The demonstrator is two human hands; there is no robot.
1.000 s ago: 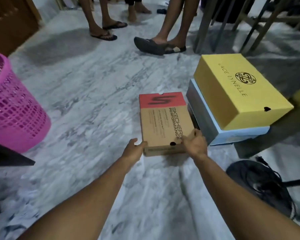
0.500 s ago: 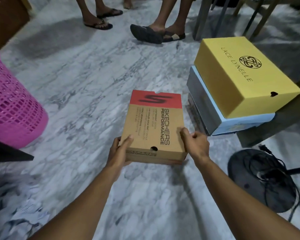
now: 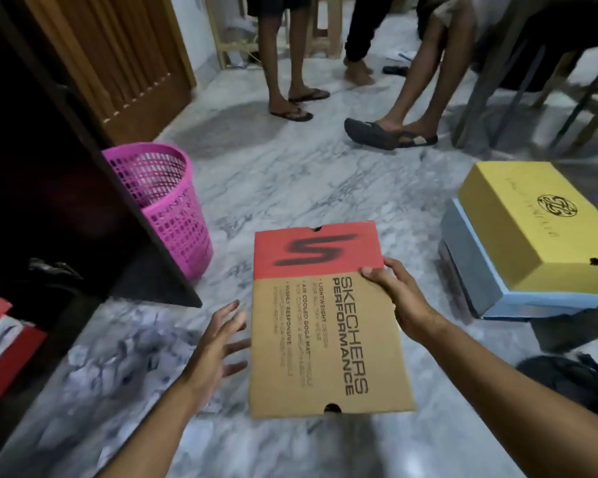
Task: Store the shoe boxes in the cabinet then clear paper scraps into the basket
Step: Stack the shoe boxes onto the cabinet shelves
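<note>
A brown and red Skechers shoe box (image 3: 325, 319) is lifted off the marble floor, held flat in front of me. My right hand (image 3: 399, 298) grips its right edge. My left hand (image 3: 218, 343) is spread open at the box's left side, fingers apart; whether it touches the box I cannot tell. A yellow shoe box (image 3: 535, 225) rests on a grey and blue box (image 3: 480, 274) at the right. The dark cabinet (image 3: 49, 188) stands open at the left, with a red and white shoe box (image 3: 4, 343) inside. Paper scraps (image 3: 114, 360) lie on the floor by the cabinet. The pink basket (image 3: 166, 205) stands next to the cabinet side.
Several people's legs and sandalled feet (image 3: 387, 132) stand at the back. Chair and table legs (image 3: 491, 98) are at the back right. A dark round object with cables (image 3: 573, 377) lies at the right. A wooden door (image 3: 118, 63) is behind the basket.
The Skechers box has been lifted from the floor and brought closer to me. My left hand has come off its corner and spread open. My view has turned left, showing the cabinet.
</note>
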